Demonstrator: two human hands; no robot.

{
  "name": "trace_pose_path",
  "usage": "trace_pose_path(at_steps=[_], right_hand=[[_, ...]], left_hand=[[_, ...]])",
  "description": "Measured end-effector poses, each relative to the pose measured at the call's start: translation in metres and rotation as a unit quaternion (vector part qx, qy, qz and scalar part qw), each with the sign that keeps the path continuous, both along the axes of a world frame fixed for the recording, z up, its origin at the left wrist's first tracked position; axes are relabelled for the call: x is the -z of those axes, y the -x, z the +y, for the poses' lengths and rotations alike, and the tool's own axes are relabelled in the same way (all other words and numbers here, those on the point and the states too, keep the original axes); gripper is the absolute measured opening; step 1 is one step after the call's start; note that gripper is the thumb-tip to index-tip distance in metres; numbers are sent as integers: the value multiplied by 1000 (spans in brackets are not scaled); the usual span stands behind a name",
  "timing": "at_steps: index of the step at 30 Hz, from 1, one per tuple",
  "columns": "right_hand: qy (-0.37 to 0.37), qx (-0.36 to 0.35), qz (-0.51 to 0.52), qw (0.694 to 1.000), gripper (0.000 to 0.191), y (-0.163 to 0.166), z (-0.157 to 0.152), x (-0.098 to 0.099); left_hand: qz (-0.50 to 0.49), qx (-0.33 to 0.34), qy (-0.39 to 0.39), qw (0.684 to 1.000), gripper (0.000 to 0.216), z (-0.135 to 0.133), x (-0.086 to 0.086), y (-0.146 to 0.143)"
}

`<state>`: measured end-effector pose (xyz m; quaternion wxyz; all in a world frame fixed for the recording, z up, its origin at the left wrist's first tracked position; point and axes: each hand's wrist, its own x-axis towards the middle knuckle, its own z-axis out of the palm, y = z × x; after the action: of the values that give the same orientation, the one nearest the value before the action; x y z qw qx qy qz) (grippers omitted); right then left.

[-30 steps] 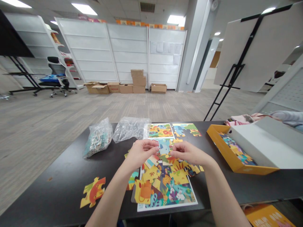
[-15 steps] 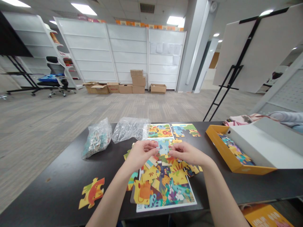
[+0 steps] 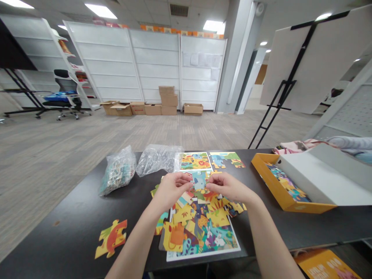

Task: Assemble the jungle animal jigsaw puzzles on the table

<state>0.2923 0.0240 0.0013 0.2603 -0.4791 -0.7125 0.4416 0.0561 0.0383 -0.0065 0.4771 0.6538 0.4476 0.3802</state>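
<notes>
Between my two hands is a light-blue puzzle piece [image 3: 199, 180], held up over the heap of pieces. My left hand [image 3: 176, 186] pinches its left side and my right hand [image 3: 225, 185] its right side. Below them, loose yellow, orange and green puzzle pieces [image 3: 183, 214] lie on a colourful picture sheet [image 3: 215, 252]. A smaller reference picture [image 3: 195, 161] is just beyond my hands. To its right lie a few joined puzzle pieces [image 3: 226, 158] showing blue and green. One red-and-yellow piece [image 3: 112, 238] rests alone at the left front.
A plastic bag of pieces [image 3: 118, 170] and a crumpled clear bag [image 3: 157, 159] are on the dark table's [image 3: 72, 217] far left. An open yellow box [image 3: 290, 193] with printed pieces inside stands at the right. Folded cloth [image 3: 302, 146] is behind it.
The view has shifted very slightly. Both hands keep hold of the light-blue piece in nearly the same place, and the other pieces lie as before.
</notes>
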Motion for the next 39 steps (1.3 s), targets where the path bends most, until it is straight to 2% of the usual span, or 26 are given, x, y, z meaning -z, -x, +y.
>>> trace_pose_path(at_steps=[7, 12, 17, 20, 23, 27, 30, 34, 39], right_hand=[[-3, 19, 44, 999, 33, 1, 3, 1], [-21, 69, 112, 991, 33, 14, 4, 4], [-16, 102, 123, 987, 37, 12, 6, -6], [-36, 127, 94, 987, 38, -7, 20, -14], [-60, 194, 70, 977, 40, -35, 45, -13], [-80, 333, 83, 936, 47, -75, 70, 0], [-89, 392, 68, 913, 51, -101, 74, 12], [-73, 412, 23, 908, 51, -120, 70, 23], [-79, 425, -19, 901, 49, -125, 74, 34]], left_hand=[[3, -4, -13, 1000, 14, -2, -2, -2], [6, -26, -47, 999, 16, -3, -3, -4], [-27, -46, -66, 996, 17, -1, -2, -5], [-23, -61, -83, 994, 18, 1, 0, -6], [-15, -72, -97, 993, 18, 1, 2, -6], [2, -74, -111, 991, 17, 1, 5, -3], [28, -83, -126, 988, 16, 2, 6, 0], [80, -96, -149, 981, 15, 4, 6, 1], [122, -106, -166, 973, 16, 5, 8, -1]])
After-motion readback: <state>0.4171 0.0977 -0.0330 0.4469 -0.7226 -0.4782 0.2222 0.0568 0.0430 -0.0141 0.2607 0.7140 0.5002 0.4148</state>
